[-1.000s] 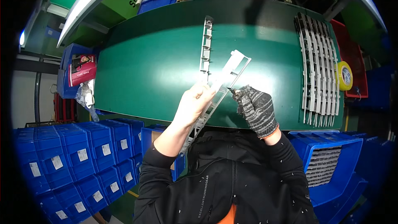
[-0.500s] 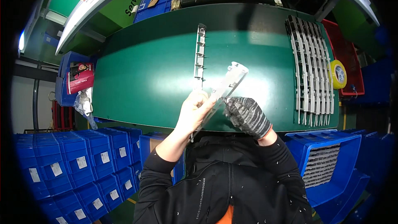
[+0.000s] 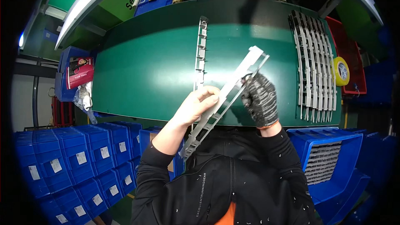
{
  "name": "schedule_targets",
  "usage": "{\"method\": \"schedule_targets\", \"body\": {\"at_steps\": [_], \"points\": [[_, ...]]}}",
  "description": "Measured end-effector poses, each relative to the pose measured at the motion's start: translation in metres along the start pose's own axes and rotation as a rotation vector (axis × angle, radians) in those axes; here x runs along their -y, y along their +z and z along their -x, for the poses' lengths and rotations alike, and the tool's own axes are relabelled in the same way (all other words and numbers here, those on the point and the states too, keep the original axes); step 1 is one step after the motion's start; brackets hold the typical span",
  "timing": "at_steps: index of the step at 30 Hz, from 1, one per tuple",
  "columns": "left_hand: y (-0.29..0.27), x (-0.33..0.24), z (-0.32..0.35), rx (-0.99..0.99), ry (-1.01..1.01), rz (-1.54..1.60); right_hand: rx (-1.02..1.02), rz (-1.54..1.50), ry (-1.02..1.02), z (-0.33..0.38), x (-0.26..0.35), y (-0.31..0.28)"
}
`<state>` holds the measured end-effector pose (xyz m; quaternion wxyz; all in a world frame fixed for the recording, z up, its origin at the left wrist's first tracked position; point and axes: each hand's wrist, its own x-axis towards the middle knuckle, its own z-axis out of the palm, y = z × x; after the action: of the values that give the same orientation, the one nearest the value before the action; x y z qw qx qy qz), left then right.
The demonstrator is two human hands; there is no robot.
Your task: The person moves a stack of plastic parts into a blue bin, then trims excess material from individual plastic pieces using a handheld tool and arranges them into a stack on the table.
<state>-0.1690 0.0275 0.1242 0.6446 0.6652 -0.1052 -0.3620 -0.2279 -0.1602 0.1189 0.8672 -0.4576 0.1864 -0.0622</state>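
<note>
Slanting from beside my body up to the right is a long, pale plastic strip (image 3: 246,64) with openings and crosspieces along it. My left hand (image 3: 200,105), bare, is closed round its middle. My right hand (image 3: 261,100), in a black-and-grey knitted glove with an orange cuff, is closed with its fingertips against the strip's right edge, towards its upper end. Whether those fingers pinch the edge or a small thing is hidden. A similar slotted strip (image 3: 201,52) lies on the green table just beyond my left hand.
Several similar strips (image 3: 314,66) lie side by side at the table's (image 3: 137,71) right, next to a yellow tape roll (image 3: 341,71) and a red tray (image 3: 348,50). A blue crate (image 3: 352,154) with strips stands at lower right. Stacked blue crates (image 3: 68,146) fill the lower left.
The held strip has shifted up and right, with more of its lower end showing. My gloved right hand has moved up along its edge; my left hand still holds it.
</note>
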Motion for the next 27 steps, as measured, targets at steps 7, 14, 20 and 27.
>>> {"method": "schedule_targets", "body": {"at_steps": [7,14,20,27], "points": [[-0.055,0.029,0.039,0.118,-0.075,-0.217,-0.159,-0.325,-0.255,-0.034,0.057,-0.041],[-0.047,0.047,0.047,0.034,0.094,0.236,-0.255,0.210,-0.599,-0.024,0.034,-0.015],[-0.013,0.044,0.034,0.058,0.069,0.600,0.295,0.982,-0.565,0.012,-0.019,0.001],[0.000,0.041,0.018,0.016,-0.029,0.826,0.541,0.990,-0.429,0.025,-0.025,-0.006]]}}
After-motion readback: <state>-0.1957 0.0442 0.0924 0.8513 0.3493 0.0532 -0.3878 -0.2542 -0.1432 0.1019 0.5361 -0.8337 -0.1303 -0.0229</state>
